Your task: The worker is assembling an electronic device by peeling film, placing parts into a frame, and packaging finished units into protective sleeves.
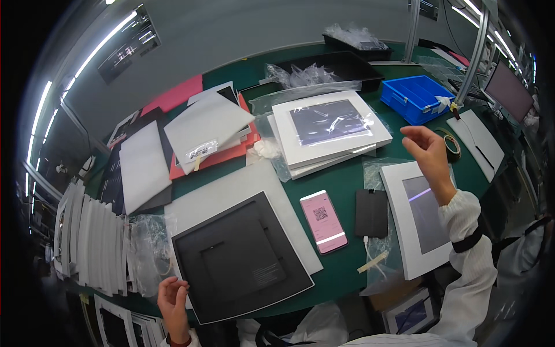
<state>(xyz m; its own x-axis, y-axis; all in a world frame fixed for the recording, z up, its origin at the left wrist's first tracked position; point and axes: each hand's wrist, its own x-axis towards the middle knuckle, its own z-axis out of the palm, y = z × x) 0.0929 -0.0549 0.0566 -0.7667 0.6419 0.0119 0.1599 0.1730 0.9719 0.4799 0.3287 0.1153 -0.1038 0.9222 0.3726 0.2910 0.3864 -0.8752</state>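
Observation:
A black-backed square frame (234, 254) lies face down on a white foam sheet (283, 214). My left hand (172, 301) is at its lower left edge, fingers loosely bent and thumb apart, with nothing visible in it; whether it touches the edge, I cannot tell. Raised over the right side of the table, my right hand (428, 151) has half-curled fingers and holds nothing visible. Beside it is a roll of tape (452, 146). A white frame with a grey screen (396, 220) lies beneath my right forearm. A phone (322, 222) with a pink screen rests between the frames.
A black flat box (371, 214) with a white cable lies near the phone. Behind are film-wrapped white frames (283, 121), foam sheets (205, 127), a blue bin (413, 98) and black trays (341, 66). Upright white panels (95, 243) crowd the left side; a monitor (509, 89) stands right.

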